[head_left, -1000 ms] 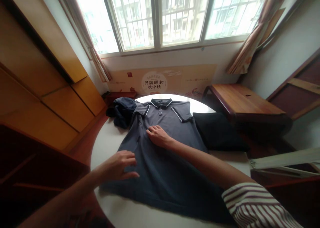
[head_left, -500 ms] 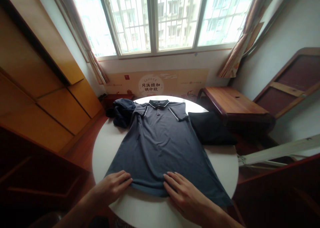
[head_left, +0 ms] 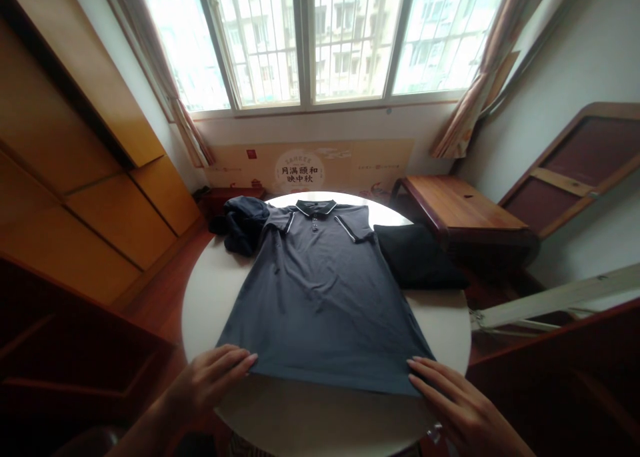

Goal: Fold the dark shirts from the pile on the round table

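Observation:
A dark grey polo shirt (head_left: 320, 297) with a white-edged collar lies face up, its collar toward the window and its hem toward me. My left hand (head_left: 217, 370) grips the left end of the hem, fingers together on top and thumb hidden. At the right hem corner, my right hand (head_left: 453, 393) has its fingers over the edge of the cloth, thumb out of sight. Between the two hands the hem runs nearly straight. Faint creases cross the shirt's body.
The shirt lies on a round white table (head_left: 210, 290). A dark bundled garment (head_left: 245, 223) sits at its back left, and a folded black cloth (head_left: 420, 257) at its right edge. Beyond stands a low wooden table (head_left: 465, 203); wooden cabinets (head_left: 100, 203) line the left.
My right hand has moved right from the middle of the hem to its right corner. The hem has straightened and the shirt's lower part looks flatter. My left hand has shifted slightly left.

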### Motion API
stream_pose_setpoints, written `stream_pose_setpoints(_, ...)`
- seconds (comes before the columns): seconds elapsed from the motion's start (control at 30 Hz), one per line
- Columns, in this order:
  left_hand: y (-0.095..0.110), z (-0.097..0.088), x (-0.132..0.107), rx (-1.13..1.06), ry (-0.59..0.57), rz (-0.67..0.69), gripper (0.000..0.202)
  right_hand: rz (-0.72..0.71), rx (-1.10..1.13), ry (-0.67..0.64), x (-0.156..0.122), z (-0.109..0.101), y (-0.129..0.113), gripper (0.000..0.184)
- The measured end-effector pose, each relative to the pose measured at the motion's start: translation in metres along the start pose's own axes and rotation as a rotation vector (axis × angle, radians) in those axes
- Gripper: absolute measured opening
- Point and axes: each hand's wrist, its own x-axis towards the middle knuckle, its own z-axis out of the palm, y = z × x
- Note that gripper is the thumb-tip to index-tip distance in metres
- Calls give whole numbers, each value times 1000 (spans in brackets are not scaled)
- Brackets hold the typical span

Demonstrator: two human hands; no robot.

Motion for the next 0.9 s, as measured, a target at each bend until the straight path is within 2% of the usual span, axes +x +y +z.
stream_pose_setpoints(0.17,-1,11,-6,43,-5,-15,48,-5,-32,28,-8,2,-1,53)
stream_pose_setpoints(0.3,-8,21,-15,66,-21,-106,46,19,-38,37,-10,-1,1,56)
stream_pose_setpoints(0.43,-11,16,-32,70,-39,-98,57,24,-21,23,-12,-7,8,58)
stream_pose_setpoints(0.63,-12,9,-48,77,0,-114,54,-23,-34,42,-17,-11,15,55)
stream_pose_setpoints(0.7,-14,13,-50,79,24,-172,56,-12,-28,36,-21,-8,16,56)
stream_pose_setpoints(0.8,-20,19,-50,93,44,-335,68,17,-6,27,-27,-3,20,55)
stream_pose_setpoints(0.9,-26,18,-51,61,66,-464,72,19,-20,39,-28,-7,23,56)
